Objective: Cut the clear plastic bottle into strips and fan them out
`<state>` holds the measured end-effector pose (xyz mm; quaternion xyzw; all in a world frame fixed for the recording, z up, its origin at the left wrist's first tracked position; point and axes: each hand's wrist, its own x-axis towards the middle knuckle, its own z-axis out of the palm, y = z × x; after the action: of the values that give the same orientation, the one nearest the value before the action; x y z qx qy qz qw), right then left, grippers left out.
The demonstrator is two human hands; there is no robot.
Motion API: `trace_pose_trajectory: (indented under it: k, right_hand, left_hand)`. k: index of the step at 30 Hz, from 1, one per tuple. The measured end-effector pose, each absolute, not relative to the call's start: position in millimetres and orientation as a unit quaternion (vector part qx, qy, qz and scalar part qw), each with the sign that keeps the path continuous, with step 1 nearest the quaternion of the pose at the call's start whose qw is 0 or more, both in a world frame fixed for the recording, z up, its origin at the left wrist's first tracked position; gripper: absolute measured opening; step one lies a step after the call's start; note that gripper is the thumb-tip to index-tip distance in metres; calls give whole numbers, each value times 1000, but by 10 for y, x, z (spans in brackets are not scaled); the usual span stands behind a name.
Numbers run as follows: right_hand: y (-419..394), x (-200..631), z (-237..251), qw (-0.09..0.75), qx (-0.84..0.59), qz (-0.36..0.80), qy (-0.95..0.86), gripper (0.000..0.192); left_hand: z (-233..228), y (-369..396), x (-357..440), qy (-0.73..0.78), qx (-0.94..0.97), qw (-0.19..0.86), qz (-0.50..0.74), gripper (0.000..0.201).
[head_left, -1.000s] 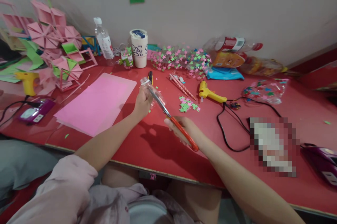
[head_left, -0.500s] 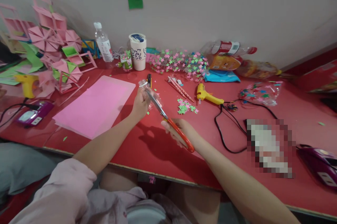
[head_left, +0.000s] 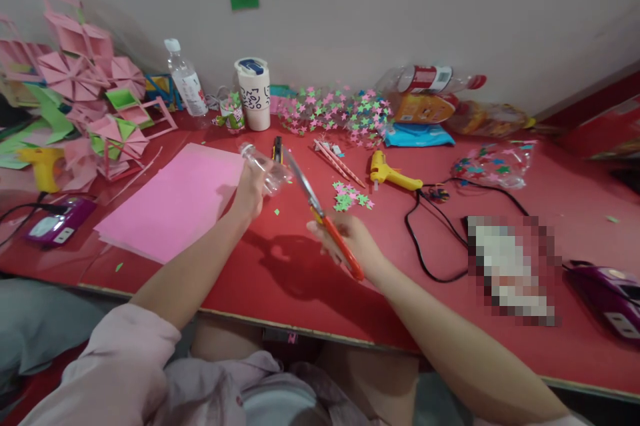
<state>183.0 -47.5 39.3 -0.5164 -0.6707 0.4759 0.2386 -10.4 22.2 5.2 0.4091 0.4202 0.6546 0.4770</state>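
My left hand is closed around a clear plastic bottle top, its neck pointing up and left. In my right hand are scissors with red-orange handles, the metal blades pointing up and left and looking closed together. The blade tips are apart from the bottle piece. Behind them a utility knife lies on the red table. Under my left forearm and beside it lie pink paper sheets. Green and pink paper stars form a small pile beyond my right hand.
At the back stand a water bottle and a white tumbler. Pink paper models crowd the left. A yellow glue gun with a black cord lies to the right, near a bag of stars. Bottles lie along the wall.
My left hand has drawn the bottle piece leftward, away from the scissors. The blades, which overlapped its neck, are now clear of it. My right hand has shifted only slightly.
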Motion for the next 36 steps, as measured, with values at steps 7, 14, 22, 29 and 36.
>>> trace_pose_trajectory:
  k: [7, 14, 22, 29, 36]
  right_hand:
    - [-266, 1878, 300, 314, -579, 246, -711, 37]
    - [-217, 1875, 274, 276, -597, 169, -734, 24]
    - [-242, 1860, 272, 259, -587, 151, -752, 15]
    - [-243, 1862, 278, 251, -597, 157, -746, 17]
    - [-249, 1853, 276, 253, -600, 155, -743, 21]
  left_hand:
    - [106, -98, 221, 344, 361, 693, 520, 28]
    - [64, -116, 78, 271, 380, 785, 408, 40]
    - [90, -78, 10, 207, 351, 831, 379, 29]
    - [84, -78, 46, 262, 363, 807, 385, 23]
    - [55, -83, 77, 279, 363, 794, 399, 27]
